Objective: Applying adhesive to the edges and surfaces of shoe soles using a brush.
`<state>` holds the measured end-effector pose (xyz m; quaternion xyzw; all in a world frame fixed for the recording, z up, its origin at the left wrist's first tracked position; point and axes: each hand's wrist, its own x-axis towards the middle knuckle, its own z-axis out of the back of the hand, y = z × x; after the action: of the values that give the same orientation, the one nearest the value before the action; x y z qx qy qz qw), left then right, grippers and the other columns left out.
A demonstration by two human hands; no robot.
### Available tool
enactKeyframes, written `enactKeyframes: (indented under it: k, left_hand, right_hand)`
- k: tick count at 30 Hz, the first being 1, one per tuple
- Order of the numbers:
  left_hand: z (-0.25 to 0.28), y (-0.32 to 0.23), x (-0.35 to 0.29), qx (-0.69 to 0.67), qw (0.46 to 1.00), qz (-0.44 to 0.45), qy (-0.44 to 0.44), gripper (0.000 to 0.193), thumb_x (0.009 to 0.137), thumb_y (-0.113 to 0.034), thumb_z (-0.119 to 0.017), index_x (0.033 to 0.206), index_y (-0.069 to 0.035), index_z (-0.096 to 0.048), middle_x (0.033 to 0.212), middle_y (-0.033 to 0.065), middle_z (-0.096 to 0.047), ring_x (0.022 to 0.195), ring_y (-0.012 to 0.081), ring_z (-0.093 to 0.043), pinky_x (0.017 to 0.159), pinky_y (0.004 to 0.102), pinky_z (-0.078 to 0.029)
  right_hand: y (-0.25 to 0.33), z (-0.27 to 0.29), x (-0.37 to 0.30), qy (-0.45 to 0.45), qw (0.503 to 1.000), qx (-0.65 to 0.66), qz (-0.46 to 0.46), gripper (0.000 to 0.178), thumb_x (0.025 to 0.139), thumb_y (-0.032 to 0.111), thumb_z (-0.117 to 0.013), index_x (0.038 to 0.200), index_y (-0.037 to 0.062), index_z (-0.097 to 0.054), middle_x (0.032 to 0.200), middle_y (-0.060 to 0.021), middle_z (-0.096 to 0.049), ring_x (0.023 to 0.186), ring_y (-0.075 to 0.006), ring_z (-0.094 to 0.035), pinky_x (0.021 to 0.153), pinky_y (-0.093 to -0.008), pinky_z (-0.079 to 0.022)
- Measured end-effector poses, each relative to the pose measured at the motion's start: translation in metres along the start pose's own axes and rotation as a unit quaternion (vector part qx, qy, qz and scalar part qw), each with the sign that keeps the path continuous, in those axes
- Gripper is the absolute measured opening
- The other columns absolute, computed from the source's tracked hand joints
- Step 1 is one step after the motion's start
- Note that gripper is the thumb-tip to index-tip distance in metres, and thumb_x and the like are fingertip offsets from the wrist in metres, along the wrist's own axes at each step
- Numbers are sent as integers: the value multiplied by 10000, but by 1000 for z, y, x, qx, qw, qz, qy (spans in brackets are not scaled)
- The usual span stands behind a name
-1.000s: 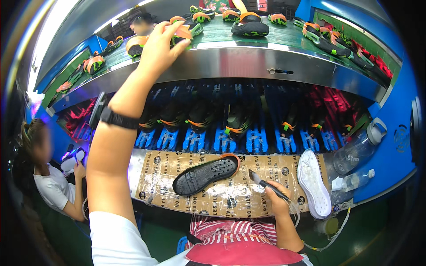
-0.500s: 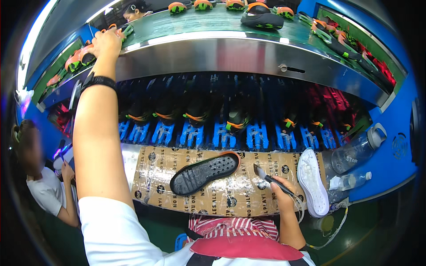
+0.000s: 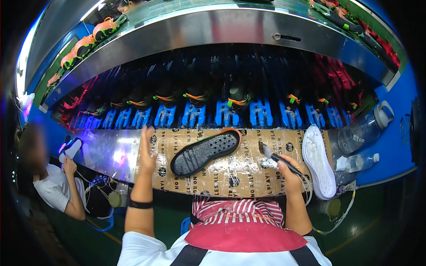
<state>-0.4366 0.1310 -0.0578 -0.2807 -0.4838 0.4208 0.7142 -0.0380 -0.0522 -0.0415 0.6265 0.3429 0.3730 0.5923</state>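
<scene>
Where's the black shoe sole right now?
Head view, near centre: the black shoe sole lies on the cardboard, between the open left hand on its left and the brush in the right hand.

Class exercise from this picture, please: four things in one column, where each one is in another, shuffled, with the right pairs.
1. Brush
2. Black sole
3. White sole
4. Left hand

A. At the right end of the cardboard
B. Near the cardboard's left end, holding nothing
C. Gripped in the right hand
D. On the cardboard, between the hands

Pairs: 1-C, 2-D, 3-A, 4-B.
</scene>
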Motion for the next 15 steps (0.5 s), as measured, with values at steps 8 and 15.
enactKeyframes:
  k: [8,15]
  left_hand:
    - [-38,-6,-65,223,957,64,172,1219,479,-431,-844,1414,-13,-183,1297,245,-437,1230,361,-417,1043,461,-283]
    - [-90,-41,-52,-310,942,124,-19,851,726,53,-675,1405,-37,-170,1235,146,-466,1098,221,-513,912,331,-449]
  right_hand:
    - [-9,-5,-7,21,999,42,3,234,797,62,-664,1010,-32,-636,811,-14,-624,697,-53,-537,627,-176,-417]
    - [-5,2,-12,7,1000,20,21,245,793,64,-666,1017,-32,-636,812,-12,-628,693,-49,-538,619,-175,-417]
